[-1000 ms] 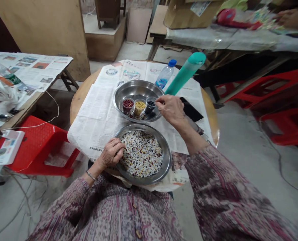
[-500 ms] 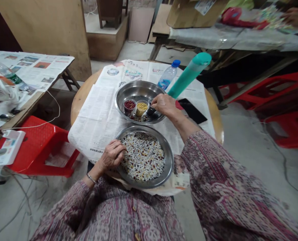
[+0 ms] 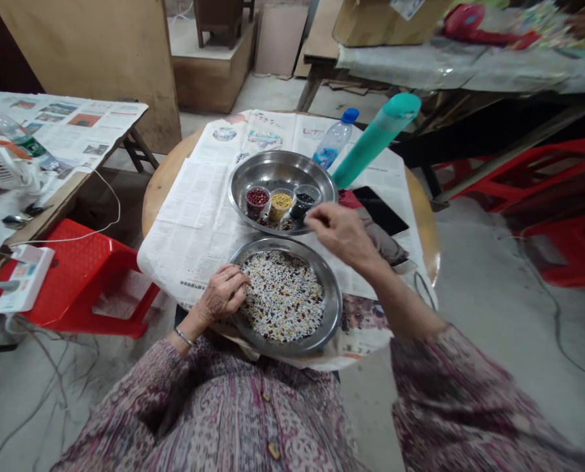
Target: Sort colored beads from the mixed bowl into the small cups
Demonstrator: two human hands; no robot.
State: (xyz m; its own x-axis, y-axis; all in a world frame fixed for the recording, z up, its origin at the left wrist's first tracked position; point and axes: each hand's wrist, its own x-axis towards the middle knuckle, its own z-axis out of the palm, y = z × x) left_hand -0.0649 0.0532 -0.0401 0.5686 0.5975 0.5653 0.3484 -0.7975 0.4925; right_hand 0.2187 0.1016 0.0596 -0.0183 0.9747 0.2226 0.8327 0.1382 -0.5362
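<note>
Near me on the table is a round steel tray (image 3: pixel 332 313) with a spread of white rice-like grains (image 3: pixel 280 295) mixed with red, yellow and black beans. My left hand (image 3: pixel 223 292) rests at its left rim with curled fingers; what they hold, if anything, is hidden. Behind it, a steel basin (image 3: pixel 292 159) holds three clear cups: red beans (image 3: pixel 258 198), yellow beans (image 3: pixel 281 203) and black beans (image 3: pixel 304 200). My right hand (image 3: pixel 342 236) hovers by the basin's front right rim, fingertips together; nothing can be made out between them.
Newspaper (image 3: pixel 189 216) covers the round table. Right of the basin are a water bottle (image 3: pixel 332 139), a green cylinder (image 3: pixel 378 137), a dark flat tablet-like item (image 3: pixel 381 210) and a greyish cloth-like bundle (image 3: pixel 388 242). A red stool (image 3: pixel 83 275) with a power strip (image 3: pixel 24 282) stands at left.
My right hand has drawn back from the black bean cup toward me and to the right, uncovering the cup. My left hand stays at the near tray's rim.
</note>
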